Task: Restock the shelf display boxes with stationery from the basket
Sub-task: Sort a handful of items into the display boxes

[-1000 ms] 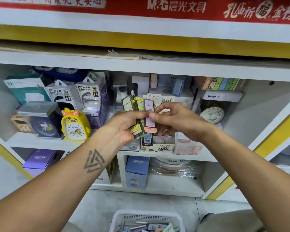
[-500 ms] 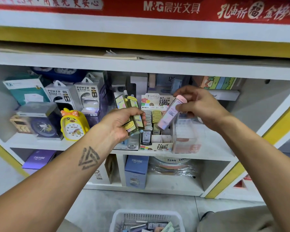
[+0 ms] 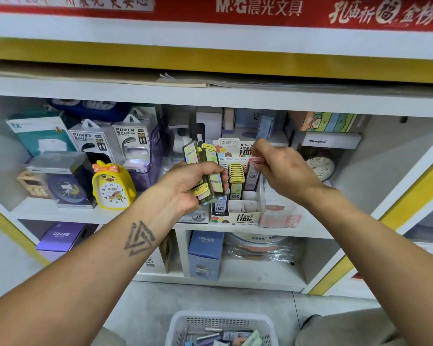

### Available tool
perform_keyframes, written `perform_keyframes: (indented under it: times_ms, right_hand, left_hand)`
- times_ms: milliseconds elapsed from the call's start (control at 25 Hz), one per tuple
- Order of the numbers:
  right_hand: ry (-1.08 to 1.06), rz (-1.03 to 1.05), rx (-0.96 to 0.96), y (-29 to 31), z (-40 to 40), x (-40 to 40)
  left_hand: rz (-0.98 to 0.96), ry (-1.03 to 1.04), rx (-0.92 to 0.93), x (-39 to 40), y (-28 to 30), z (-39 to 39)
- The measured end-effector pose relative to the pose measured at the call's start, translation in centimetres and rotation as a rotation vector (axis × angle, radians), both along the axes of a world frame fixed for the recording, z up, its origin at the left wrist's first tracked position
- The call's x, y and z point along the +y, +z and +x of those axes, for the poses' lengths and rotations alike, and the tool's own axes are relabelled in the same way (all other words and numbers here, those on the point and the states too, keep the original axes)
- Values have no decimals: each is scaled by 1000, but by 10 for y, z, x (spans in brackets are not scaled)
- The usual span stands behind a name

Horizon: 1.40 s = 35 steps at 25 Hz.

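Yellow-capped lead cases (image 3: 205, 171), a small bundle of them, were gripped upright in the left hand (image 3: 185, 188), fingers curled round their lower halves, just in front of the shelf. Beside it, the right hand (image 3: 283, 168) pinched the pink cap of a single lead case (image 3: 252, 176) between curled fingertips, the case standing in the right-hand column of the cardboard display box (image 3: 235, 217); a row of yellow-capped cases (image 3: 236, 174) filled the column to its left. The display box sat on the white shelf (image 3: 310, 228), with a yellow chick alarm clock (image 3: 113, 187) and power bank packs (image 3: 133, 143) farther left. Below, on the floor, the white basket (image 3: 223, 318) held more stationery.
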State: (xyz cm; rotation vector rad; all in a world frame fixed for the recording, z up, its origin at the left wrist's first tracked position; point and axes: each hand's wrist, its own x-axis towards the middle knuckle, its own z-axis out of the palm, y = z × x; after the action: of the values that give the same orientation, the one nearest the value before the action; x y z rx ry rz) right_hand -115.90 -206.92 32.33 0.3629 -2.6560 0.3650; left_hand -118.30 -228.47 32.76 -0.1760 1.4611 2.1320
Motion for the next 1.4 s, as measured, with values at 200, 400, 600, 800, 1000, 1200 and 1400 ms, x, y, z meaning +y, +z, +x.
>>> perform_keyframes:
  times_ms: [200, 400, 600, 800, 1000, 1200, 1400]
  right_hand:
    - [-19, 51, 20, -1, -2, -3]
    - [-58, 210, -34, -8, -2, -3]
    - [-84, -221, -152, 2, -1, -13]
    - [161, -972, -640, 16, 9, -39]
    - [176, -954, -663, 17, 10, -43]
    - [212, -984, -501, 21, 8, -39]
    - [161, -1175, -513, 23, 6, -33]
  left_hand:
    - [41, -30, 5, 0, 0, 1]
    - [62, -3, -14, 1, 1, 4]
    - [52, -27, -6, 3, 2, 6]
    - [74, -61, 24, 3, 5, 9]
    - [69, -87, 40, 1, 6, 8]
    - [77, -133, 58, 0, 8, 10]
    - [28, -93, 113, -1, 8, 9]
